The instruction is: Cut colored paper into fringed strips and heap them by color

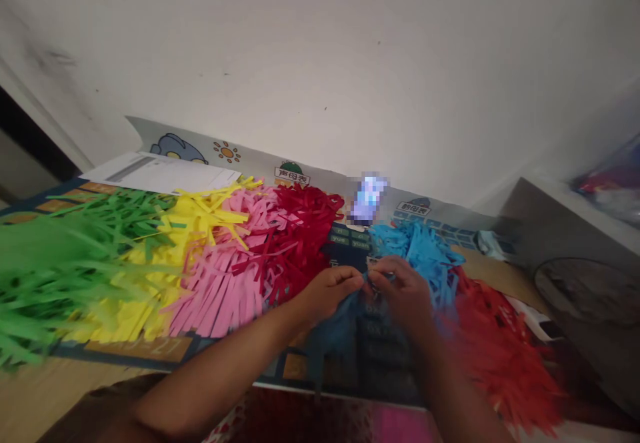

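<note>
Left hand (333, 291): pinching blue strips (344, 313)
Right hand (406, 289): gripping the same strips, close beside
Blue strips: hanging, blurred, just below centre of the frame
Phone (369, 199): lit, right of centre
Pink bundle (220, 296): spread, left of centre

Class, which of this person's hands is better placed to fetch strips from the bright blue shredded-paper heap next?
Probably the right hand: it is nearer the bright blue shredded-paper heap, while the left hand is nearer the dark red shredded-paper heap. Both seem to pinch blurred blue paper strips.
</note>
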{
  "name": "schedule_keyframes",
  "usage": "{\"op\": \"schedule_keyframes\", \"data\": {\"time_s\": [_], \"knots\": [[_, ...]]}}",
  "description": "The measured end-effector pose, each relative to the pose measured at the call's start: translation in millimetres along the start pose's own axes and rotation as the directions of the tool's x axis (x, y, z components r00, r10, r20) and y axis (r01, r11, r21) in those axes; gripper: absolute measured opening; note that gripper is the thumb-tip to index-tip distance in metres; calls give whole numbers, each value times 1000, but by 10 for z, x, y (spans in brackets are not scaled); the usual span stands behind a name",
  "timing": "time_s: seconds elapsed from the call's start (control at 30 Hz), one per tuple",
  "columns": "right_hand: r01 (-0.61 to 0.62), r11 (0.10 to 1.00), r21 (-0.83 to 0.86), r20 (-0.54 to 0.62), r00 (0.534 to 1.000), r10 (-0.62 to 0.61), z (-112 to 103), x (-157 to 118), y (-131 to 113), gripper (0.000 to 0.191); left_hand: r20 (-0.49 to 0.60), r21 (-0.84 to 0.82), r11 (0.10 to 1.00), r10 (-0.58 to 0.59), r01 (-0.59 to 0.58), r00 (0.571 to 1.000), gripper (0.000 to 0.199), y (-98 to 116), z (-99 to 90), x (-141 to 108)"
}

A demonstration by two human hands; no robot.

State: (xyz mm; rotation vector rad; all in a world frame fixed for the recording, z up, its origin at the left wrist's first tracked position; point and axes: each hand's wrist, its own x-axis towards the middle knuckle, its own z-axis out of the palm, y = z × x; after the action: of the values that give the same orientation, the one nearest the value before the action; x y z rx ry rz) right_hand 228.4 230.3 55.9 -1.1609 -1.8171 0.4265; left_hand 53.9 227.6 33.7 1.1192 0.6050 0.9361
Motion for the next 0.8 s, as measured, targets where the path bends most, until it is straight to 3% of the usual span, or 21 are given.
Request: {"op": "schedule_keyframes", "data": {"time_s": [0.07,0.13,0.23,0.3,0.37,0.5,0.7,0.8], "knots": [[-130,990,60,26,991,129,25,279,254,21,-27,-161,985,-64,59,998,34,-57,-34,14],[-312,947,76,-59,947,317,55,641,580,27,-96,-295,952,-121,88,988,33,-121,-53,30],[-384,923,35,-170,908,384,102,1191,1075,56,-143,-434,893,-203,123,969,34,-220,-75,68],[-396,918,28,-159,905,395,146,1461,1319,70,-154,-467,875,-226,131,962,36,-274,-93,95],[-395,918,31,-103,912,396,207,1620,1471,70,-165,-476,870,-232,129,959,36,-304,-110,112],[-395,919,-16,-43,918,394,282,1703,1617,47,-128,-471,862,-274,184,953,35,-289,-108,99],[-427,859,-281,-143,904,402,131,1503,1748,43,-138,-450,865,-314,223,939,34,-267,-60,68],[-397,807,-438,-21,902,432,110,1262,1760,26,-164,-474,853,-330,219,930,33,-305,-52,74]]}}
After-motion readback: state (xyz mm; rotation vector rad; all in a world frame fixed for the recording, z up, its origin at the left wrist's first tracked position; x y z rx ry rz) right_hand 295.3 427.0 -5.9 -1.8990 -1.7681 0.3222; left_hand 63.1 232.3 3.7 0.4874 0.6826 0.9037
